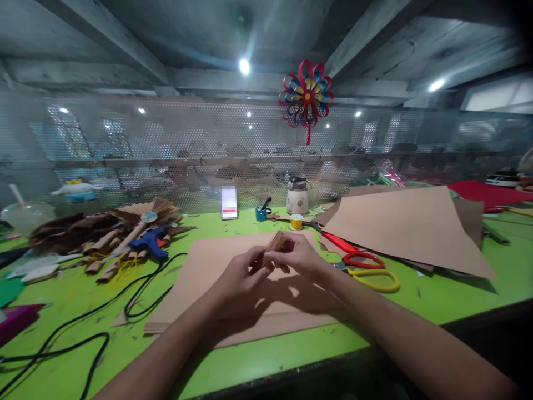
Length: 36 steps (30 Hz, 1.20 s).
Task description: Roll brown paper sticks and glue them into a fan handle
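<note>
Folded paper: I see the folded brown paper (275,243) pinched between both hands, above the sheet stack (219,255), back from the middle of the worktop's (250,366) front edge.
Left hand: the left hand (245,270) grips its left side; easing off could let the folds spring open.
Right hand: the right hand (303,256) pinches too, thumb on the near face; uneven pressure could skew the layers (I can't count them).
Yellow scissors: the yellow-handled scissors (377,279) lie beside the right forearm; a sweep toward the worktop's right edge could knock them.
Cord: the black cord (107,336) loops by the front left corner; a snag could drag the blue glue gun (150,243).
</note>
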### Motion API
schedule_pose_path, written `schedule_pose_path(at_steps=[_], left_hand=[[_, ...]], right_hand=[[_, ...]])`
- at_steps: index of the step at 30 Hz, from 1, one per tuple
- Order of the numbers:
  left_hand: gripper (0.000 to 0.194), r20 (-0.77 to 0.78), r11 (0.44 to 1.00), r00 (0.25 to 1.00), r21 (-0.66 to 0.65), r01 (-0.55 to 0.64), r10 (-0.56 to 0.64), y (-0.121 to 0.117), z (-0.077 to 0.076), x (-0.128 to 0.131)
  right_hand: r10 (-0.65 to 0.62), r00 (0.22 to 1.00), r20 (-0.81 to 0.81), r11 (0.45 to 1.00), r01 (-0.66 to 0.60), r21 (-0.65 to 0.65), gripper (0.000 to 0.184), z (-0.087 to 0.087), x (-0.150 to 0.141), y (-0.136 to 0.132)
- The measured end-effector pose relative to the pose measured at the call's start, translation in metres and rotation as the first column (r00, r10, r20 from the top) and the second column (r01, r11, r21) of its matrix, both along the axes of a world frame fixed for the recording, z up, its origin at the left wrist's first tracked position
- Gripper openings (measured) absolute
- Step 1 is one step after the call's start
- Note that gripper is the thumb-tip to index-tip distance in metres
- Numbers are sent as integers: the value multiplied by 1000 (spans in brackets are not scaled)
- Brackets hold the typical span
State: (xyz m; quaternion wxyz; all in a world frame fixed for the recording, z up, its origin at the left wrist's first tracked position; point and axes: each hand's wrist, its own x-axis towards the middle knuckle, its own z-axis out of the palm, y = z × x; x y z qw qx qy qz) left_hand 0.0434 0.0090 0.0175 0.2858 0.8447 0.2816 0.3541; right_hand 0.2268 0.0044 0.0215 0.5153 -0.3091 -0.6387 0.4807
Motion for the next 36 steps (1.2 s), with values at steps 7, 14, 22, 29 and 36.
schedule_pose_path(at_steps=[7, 14, 22, 29, 36], left_hand=[[18, 10, 999, 1000, -41, -6, 6, 2, -2, 2], [17, -51, 989, 988, 49, -142, 144, 8, 0, -5], [22, -68, 993, 994, 75, -86, 91, 7, -1, -6], [22, -15, 996, 999, 74, -44, 45, 4, 0, 1], [23, -43, 992, 995, 86, -88, 92, 7, 1, -2]], right_hand=[[90, 996, -8, 996, -89, 13, 34, -4, -1, 1], [202, 977, -70, 979, -202, 10, 67, 1, 10, 0], [65, 998, -20, 992, -62, 114, 23, 0, 10, 5], [12, 1000, -15, 989, -10, 146, 25, 2, -1, -2], [-59, 988, 146, 989, 38, 140, 40, 18, 11, -3]])
